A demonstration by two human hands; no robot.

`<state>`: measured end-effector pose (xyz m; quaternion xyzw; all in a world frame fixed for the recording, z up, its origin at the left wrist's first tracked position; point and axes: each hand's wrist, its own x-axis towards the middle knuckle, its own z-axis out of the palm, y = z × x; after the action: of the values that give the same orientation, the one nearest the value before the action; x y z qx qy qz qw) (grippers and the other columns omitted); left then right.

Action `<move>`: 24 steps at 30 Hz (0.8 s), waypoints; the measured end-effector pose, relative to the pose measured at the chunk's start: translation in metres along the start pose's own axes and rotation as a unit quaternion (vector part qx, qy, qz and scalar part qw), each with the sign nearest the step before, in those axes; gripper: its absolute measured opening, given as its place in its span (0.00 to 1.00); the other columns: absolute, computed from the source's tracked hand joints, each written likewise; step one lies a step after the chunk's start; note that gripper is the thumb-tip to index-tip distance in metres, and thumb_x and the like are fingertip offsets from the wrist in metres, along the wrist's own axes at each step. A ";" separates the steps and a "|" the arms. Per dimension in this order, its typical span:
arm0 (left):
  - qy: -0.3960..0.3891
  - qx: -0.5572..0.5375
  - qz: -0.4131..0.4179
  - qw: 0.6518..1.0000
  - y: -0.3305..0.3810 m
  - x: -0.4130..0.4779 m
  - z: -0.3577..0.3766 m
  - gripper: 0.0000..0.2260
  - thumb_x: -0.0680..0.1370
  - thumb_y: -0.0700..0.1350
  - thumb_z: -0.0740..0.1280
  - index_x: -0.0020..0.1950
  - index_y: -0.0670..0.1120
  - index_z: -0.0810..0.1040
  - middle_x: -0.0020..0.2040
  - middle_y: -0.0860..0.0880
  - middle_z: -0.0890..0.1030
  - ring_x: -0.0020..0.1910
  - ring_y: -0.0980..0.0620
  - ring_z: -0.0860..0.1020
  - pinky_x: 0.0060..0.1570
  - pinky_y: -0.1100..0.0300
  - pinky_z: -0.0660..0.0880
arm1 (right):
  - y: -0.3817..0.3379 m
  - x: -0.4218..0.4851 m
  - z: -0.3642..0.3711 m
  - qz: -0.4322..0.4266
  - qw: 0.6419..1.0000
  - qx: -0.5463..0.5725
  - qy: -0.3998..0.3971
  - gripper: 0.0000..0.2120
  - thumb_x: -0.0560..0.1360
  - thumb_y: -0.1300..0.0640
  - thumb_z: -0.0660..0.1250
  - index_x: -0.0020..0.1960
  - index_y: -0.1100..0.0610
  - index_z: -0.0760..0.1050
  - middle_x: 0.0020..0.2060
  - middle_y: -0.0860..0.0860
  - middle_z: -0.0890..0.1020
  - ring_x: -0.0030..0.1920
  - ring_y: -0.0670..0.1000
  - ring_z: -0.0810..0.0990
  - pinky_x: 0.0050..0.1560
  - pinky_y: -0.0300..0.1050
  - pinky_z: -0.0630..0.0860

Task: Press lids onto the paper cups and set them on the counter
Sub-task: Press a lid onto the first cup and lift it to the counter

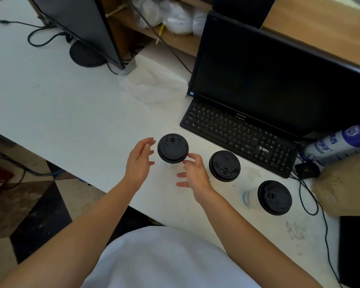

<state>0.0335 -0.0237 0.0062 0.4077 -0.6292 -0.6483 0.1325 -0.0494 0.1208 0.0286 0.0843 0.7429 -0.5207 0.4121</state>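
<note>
Three paper cups with black lids stand on the white counter point(60, 104). The left cup point(173, 148) stands between my hands. My left hand point(139, 161) is open just left of it, fingers spread, not touching. My right hand point(192, 173) is open at its lower right, fingertips close to the lid's rim. The middle cup point(224, 166) stands right of my right hand. The right cup point(274, 197) shows its white wall with blue print below the lid.
A black keyboard point(237, 132) and a monitor point(279, 80) sit behind the cups. A second monitor point(81, 23) stands far left. A wipes pack point(339, 144), a cardboard box point(345, 183) and cables point(312, 196) crowd the right. The counter's edge runs diagonally at left.
</note>
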 end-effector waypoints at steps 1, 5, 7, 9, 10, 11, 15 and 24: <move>0.001 -0.006 -0.004 1.000 -0.002 0.001 -0.003 0.13 0.85 0.43 0.57 0.67 0.51 0.76 0.65 0.52 0.79 0.61 0.48 0.79 0.55 0.50 0.79 | 0.003 0.002 0.000 -0.003 1.000 -0.009 -0.001 0.24 0.81 0.63 0.56 0.74 0.46 0.64 0.67 0.49 0.72 0.57 0.57 0.80 0.53 0.54 0.84; -0.047 -0.003 -0.022 0.999 -0.009 0.005 -0.010 0.20 0.79 0.33 0.60 0.65 0.53 0.77 0.65 0.53 0.79 0.60 0.46 0.80 0.51 0.52 0.78 | 0.011 0.007 -0.002 -0.046 0.995 -0.091 -0.018 0.40 0.77 0.67 0.65 0.80 0.41 0.56 0.74 0.47 0.67 0.58 0.52 0.79 0.61 0.54 0.80; -0.083 0.024 -0.016 0.996 -0.012 0.004 -0.007 0.25 0.76 0.31 0.59 0.65 0.56 0.76 0.65 0.54 0.79 0.60 0.48 0.81 0.50 0.53 0.78 | 0.012 0.012 0.000 -0.068 0.990 -0.120 -0.032 0.43 0.75 0.66 0.71 0.80 0.40 0.55 0.75 0.46 0.66 0.67 0.55 0.74 0.65 0.55 0.77; -0.101 0.044 -0.012 0.994 -0.015 0.003 -0.001 0.26 0.76 0.31 0.59 0.66 0.56 0.76 0.65 0.55 0.79 0.59 0.50 0.81 0.50 0.52 0.80 | 0.009 0.015 0.005 -0.092 0.985 -0.140 -0.034 0.44 0.70 0.63 0.76 0.78 0.41 0.60 0.72 0.44 0.71 0.69 0.54 0.73 0.69 0.57 0.73; -0.102 0.044 -0.011 0.994 -0.015 0.002 0.002 0.25 0.76 0.32 0.61 0.66 0.56 0.76 0.65 0.56 0.79 0.58 0.51 0.81 0.51 0.52 0.81 | 0.008 0.017 0.007 -0.102 0.985 -0.137 -0.033 0.43 0.68 0.62 0.79 0.76 0.43 0.63 0.69 0.44 0.75 0.68 0.53 0.75 0.69 0.58 0.74; -0.101 0.037 -0.012 0.994 -0.017 0.002 0.006 0.24 0.76 0.33 0.62 0.65 0.57 0.76 0.64 0.57 0.80 0.57 0.51 0.81 0.52 0.51 0.81 | 0.008 0.020 0.009 -0.112 0.985 -0.130 -0.030 0.42 0.66 0.62 0.80 0.74 0.45 0.66 0.66 0.46 0.78 0.67 0.53 0.76 0.68 0.56 0.75; -0.099 -0.019 -0.047 0.994 -0.021 0.006 0.009 0.21 0.78 0.36 0.63 0.67 0.55 0.76 0.63 0.56 0.80 0.58 0.51 0.81 0.52 0.52 0.81 | -0.005 0.021 0.013 -0.141 0.978 -0.152 -0.036 0.39 0.66 0.64 0.82 0.71 0.50 0.68 0.60 0.44 0.81 0.63 0.48 0.78 0.58 0.37 0.76; -0.062 0.272 0.092 0.956 -0.048 0.020 -0.022 0.22 0.78 0.45 0.67 0.72 0.49 0.72 0.70 0.49 0.75 0.68 0.46 0.71 0.65 0.51 0.71 | -0.046 0.018 0.015 -0.218 0.926 -0.305 -0.048 0.32 0.67 0.58 0.81 0.63 0.46 0.68 0.56 0.39 0.79 0.56 0.31 0.77 0.50 0.23 0.73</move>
<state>0.0524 -0.0446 -0.0431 0.3275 -0.8237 -0.4614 0.0368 -0.0784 0.0818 0.0469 -0.2342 0.8452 -0.3498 0.3294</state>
